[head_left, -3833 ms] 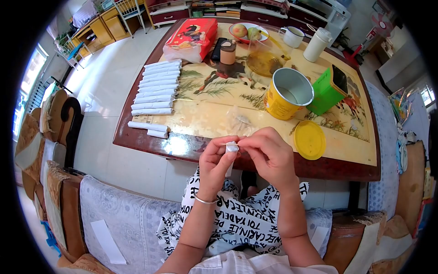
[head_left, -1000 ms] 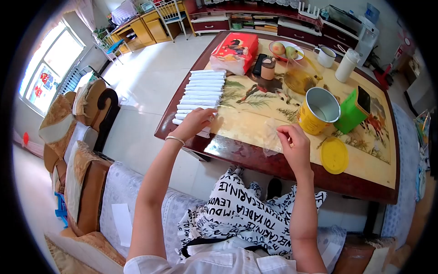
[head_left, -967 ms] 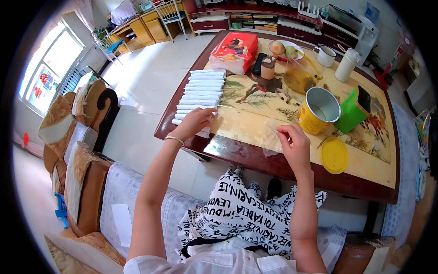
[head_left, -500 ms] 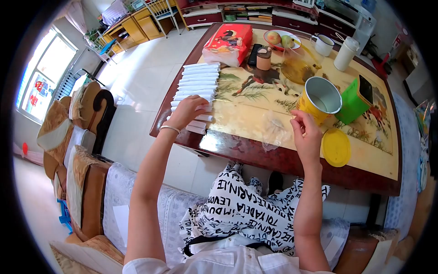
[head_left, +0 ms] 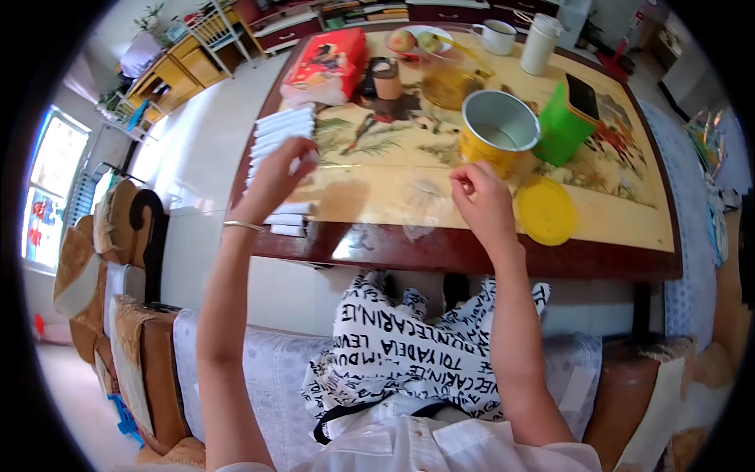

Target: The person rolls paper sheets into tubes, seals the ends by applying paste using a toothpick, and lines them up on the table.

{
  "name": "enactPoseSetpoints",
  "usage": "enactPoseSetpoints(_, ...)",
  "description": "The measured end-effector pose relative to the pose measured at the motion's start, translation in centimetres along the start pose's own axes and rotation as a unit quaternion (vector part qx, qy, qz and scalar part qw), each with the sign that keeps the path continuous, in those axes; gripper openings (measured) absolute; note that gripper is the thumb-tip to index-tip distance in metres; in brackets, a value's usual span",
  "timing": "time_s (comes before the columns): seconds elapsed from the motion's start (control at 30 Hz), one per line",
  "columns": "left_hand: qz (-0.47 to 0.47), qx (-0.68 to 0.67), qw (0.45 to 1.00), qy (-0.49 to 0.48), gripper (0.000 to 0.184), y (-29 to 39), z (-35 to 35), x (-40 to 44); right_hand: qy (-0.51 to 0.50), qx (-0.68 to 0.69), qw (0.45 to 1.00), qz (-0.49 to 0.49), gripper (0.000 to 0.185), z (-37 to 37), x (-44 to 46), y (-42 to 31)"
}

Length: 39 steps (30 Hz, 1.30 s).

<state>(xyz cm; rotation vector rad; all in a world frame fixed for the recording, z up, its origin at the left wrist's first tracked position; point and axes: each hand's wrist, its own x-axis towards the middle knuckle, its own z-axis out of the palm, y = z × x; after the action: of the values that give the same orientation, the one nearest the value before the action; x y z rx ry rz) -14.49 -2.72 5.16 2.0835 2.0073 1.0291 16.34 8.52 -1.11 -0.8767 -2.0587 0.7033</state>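
My left hand [head_left: 275, 179] is over the left part of the table, its fingers curled in around something pale that I cannot make out. Under and behind it lies a row of white paper rolls [head_left: 285, 124], partly covered by the hand. Several more rolls [head_left: 289, 220] lie nearer the table's front edge. My right hand [head_left: 486, 203] hovers in front of the yellow can [head_left: 477, 149], fingers pinched together; what is between the fingertips is too small to tell. A crumpled clear plastic piece [head_left: 423, 206] lies to its left, and a yellow lid [head_left: 546, 210] to its right.
On the table [head_left: 377, 244] stand a green box [head_left: 560, 126], a brown jar [head_left: 386, 79], a clear container with yellow contents [head_left: 450, 85], a white mug [head_left: 495, 36], a white bottle [head_left: 540, 45], a fruit plate [head_left: 442, 46] and a red package [head_left: 326, 67].
Both hands were together at a small white roll and are now apart. Since the last earlier frame, the view has turned, and my left hand has lifted, uncovering more of the front rolls.
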Motion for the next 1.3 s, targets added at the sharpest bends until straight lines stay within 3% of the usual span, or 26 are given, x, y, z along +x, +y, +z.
enactPoseSetpoints(0.03, -0.069, -0.071, 0.995, 0.024, 0.024, 3.0, -0.7, 0.7, -0.01, 0.003, 1.0, 0.004, 0.006, 0.0, 0.0, 0.2)
enactPoseSetpoints(0.1, -0.032, -0.309, 0.944, 0.113, 0.023, 5.2, -0.3, 1.5, -0.025, -0.019, 0.999, 0.009, 0.007, 0.3, -0.1, 0.9)
enactPoseSetpoints(0.2, -0.076, -0.559, 0.804, 0.188, 0.028, 9.8, 2.2, 0.7, -0.056, -0.044, 0.997, 0.019, 0.006, 0.9, -0.6, 1.5)
enactPoseSetpoints(0.27, -0.145, -0.618, 0.74, 0.223, 0.034, 10.0, 6.1, -0.6, -0.075, -0.051, 0.996, 0.026, 0.006, 1.4, -0.7, 1.7)
enactPoseSetpoints(0.33, -0.27, -0.67, 0.64, 0.26, 0.031, 10.6, 10.3, -2.1, -0.101, -0.05, 0.993, 0.026, 0.008, 2.0, -0.8, 1.8)
enactPoseSetpoints(0.47, -0.394, -0.644, 0.599, 0.268, 0.025, 9.9, 14.5, -4.6, -0.117, -0.088, 0.989, 0.03, 0.007, 2.5, -0.7, 1.5)
enactPoseSetpoints(0.8, -0.425, -0.596, 0.664, 0.154, 0.027, 10.0, 15.2, -5.1, -0.09, -0.135, 0.985, 0.051, 0.007, 3.2, -0.6, 1.7)
enactPoseSetpoints(0.97, -0.43, -0.588, 0.667, 0.156, 0.027, 9.7, 16.0, -5.0, -0.108, -0.171, 0.978, 0.055, 0.005, 3.5, -0.7, 1.8)
enactPoseSetpoints(1.3, -0.432, -0.568, 0.681, 0.165, 0.029, 9.7, 16.1, -5.0, -0.136, -0.114, 0.982, 0.063, 0.005, 1.9, -0.7, 2.2)
